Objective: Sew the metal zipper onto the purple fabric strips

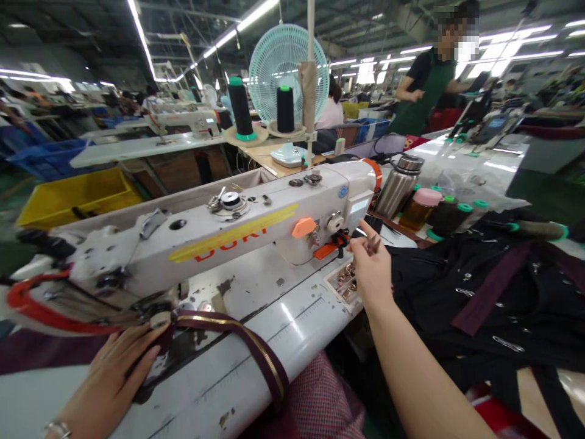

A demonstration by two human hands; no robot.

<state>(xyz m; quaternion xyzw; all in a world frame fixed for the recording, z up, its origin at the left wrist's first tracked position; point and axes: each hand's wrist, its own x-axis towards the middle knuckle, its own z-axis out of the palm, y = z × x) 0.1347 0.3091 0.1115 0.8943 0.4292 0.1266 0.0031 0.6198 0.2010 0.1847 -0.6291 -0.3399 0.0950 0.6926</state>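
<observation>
My left hand (116,372) lies at the needle end of a white sewing machine (256,225), fingers stretched flat on maroon fabric (43,350). A maroon zipper tape with gold teeth (247,338) runs from beside those fingertips across the bed and hangs over the front edge. My right hand (373,268) is raised at the machine's right end, index finger pointing up near the lit control panel (359,210). Its other fingers are curled around a small, brownish pointed thing (373,244) that I cannot make out. The needle is hidden.
A small tray (340,292) of metal parts sits below my right hand. Rightward are a steel flask (400,183), a pink-lidded jar (423,207), thread spools and black cloth (429,292) with safety pins. Behind stand thread cones (241,110), a fan (287,42) and a person in a green apron (418,103).
</observation>
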